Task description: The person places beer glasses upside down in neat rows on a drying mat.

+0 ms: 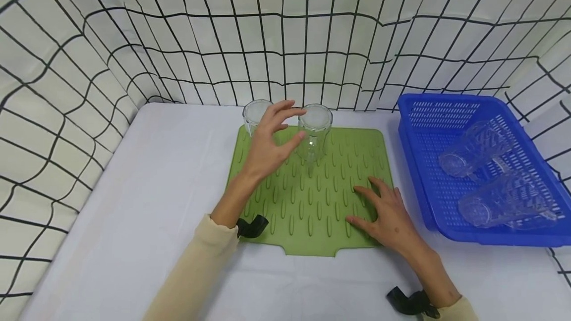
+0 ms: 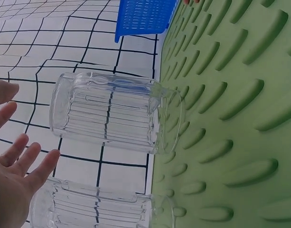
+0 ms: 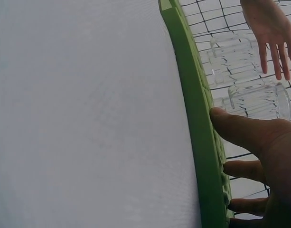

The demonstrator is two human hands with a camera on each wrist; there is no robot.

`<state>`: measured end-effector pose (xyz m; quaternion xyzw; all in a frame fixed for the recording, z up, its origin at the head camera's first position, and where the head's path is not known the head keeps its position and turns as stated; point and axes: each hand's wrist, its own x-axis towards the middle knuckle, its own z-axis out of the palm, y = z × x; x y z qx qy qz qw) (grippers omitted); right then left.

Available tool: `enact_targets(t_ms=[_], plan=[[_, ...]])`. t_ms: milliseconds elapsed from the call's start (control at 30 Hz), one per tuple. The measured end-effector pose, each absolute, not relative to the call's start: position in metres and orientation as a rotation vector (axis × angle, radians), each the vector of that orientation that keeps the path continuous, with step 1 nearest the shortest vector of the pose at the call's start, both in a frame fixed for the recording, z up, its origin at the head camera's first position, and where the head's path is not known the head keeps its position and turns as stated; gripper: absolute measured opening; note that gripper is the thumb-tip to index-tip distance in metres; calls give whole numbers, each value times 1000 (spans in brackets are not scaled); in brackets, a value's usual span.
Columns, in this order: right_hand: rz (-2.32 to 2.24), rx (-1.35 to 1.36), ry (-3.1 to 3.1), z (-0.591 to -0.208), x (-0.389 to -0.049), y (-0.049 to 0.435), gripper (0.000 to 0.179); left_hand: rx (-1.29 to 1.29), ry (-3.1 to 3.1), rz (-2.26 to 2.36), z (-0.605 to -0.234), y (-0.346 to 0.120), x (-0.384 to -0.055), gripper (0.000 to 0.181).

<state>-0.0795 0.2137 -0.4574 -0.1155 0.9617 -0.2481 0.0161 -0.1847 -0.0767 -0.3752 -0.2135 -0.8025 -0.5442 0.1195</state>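
A clear glass mug [image 1: 315, 125] stands on the green ridged mat [image 1: 312, 202] near its back edge, apparently mouth down. To its left is a second glass mug [image 1: 256, 111], partly hidden behind my left hand [image 1: 273, 145]. That hand hovers between the two mugs, its fingers spread and holding nothing. In the left wrist view, the fingers are apart from the nearer glass mug [image 2: 114, 114]. My right hand [image 1: 389, 217] is at the right front of the mat with fingers spread and nothing held. Its fingertips are at the mat's edge in the right wrist view.
To the right, a blue plastic basket [image 1: 415, 177] holds two glass mugs lying on their sides, one mug [image 1: 473, 150] behind the other mug [image 1: 504, 202]. White cloth [image 1: 147, 202] covers the table. Black wire grid [image 1: 285, 53] stands behind and at both sides.
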Motion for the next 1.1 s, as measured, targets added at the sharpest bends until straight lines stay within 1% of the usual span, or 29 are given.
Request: enact_targets(t_ms=[500,767,1100], plan=[[-758,-370,3000,-457,-80,214,71,-600,-2293,-1605,-384,-92,-171,29],[-750,-356,2999,-455,-80,215,70,-618,-2247,-1654,-394,-101,-163,30],[-742,-359,2993,-455,-81,214,71,-590,-2216,-1627,-395,-118,-156,29]])
